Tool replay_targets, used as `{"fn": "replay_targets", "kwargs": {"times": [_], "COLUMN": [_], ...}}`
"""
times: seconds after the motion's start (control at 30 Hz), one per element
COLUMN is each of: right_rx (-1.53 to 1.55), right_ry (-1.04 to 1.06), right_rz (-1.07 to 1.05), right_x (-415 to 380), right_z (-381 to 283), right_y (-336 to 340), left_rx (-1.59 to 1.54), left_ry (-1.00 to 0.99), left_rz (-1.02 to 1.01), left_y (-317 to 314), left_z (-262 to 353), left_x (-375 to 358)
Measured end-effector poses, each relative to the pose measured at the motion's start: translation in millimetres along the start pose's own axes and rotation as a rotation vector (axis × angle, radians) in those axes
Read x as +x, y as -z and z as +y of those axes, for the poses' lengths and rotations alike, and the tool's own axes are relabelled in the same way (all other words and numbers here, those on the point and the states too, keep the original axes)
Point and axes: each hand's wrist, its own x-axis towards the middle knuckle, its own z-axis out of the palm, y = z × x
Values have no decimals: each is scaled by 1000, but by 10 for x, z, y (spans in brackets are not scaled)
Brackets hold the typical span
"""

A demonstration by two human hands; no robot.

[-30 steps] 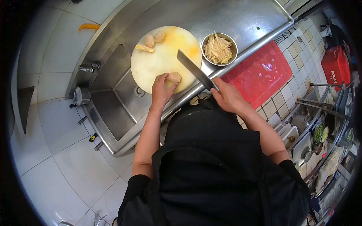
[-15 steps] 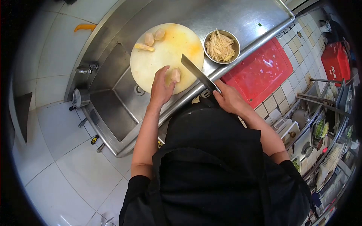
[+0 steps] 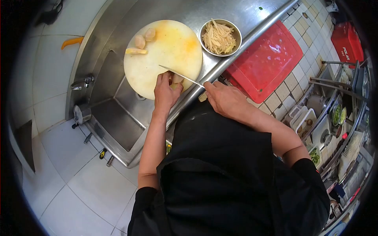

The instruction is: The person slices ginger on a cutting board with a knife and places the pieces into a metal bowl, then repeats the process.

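On the round cutting board [image 3: 157, 74], my left hand [image 3: 166, 91] has its fingers closed round a pale piece of food [image 3: 177, 78] near the board's lower right edge. My right hand [image 3: 224, 98] grips the handle of a knife [image 3: 181, 75], whose blade stands edge-down over or against that piece; contact is hard to make out. Two rounded pale pieces [image 3: 145, 37] and a longer yellowish piece [image 3: 136, 51] lie at the board's upper left. Right of the board, a metal bowl [image 3: 239, 39] holds thin pale strips [image 3: 219, 37].
The board rests partly over a steel sink [image 3: 114, 122] with a tap [image 3: 83, 81] at the left. A metal cup [image 3: 82, 113] sits at the sink's corner. Beyond the counter edge are a red lid [image 3: 267, 59], a red box [image 3: 347, 43] and shelves with containers [image 3: 305, 122].
The knife has moved left and turned from lying slanted beside the piece to standing over it. My left fingers have closed on the piece. The whole view has shifted slightly.
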Motion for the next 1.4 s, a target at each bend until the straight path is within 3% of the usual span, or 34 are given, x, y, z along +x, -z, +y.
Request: {"fn": "replay_targets", "kwargs": {"times": [0.5,1.2,1.4], "right_rx": [2,67,43], "right_ry": [10,-1,7], "right_rz": [1,-108,-30], "right_x": [-269,471,167], "right_z": [-81,-69,-76], "right_y": [28,-214,-45], "left_rx": [67,20,13], "left_ry": [15,-33,-25], "left_rz": [-19,-14,-14], "left_y": [57,18,16], "left_z": [162,3,11], "left_x": [21,65,37]}}
